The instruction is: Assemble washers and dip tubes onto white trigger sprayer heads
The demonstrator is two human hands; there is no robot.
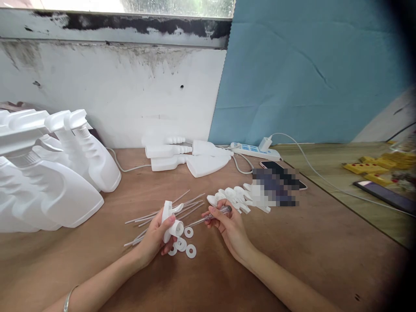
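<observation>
My left hand (160,233) is closed around a white trigger spray head (168,215), its round collar facing right. A screwdriver (212,215) with a clear and dark handle is in the closed fingers of my right hand (227,225). The thin shaft points left, its tip near the collar and just above a white washer (192,233). Several more washers (191,251) lie below the spray head, some partly behind my left fingers. Thin white tubes (191,211) are spread on the table behind my left hand. Several loose spray heads (230,195) lie beyond my right hand.
Assembled white spray bottles (81,169) stand at the left. Empty bottles (208,164) lie along the wall. A power strip (255,151) with a plugged-in charger and cable sits at the back, close to a phone (282,171). Yellow parts (373,167) and another phone (383,195) are at far right.
</observation>
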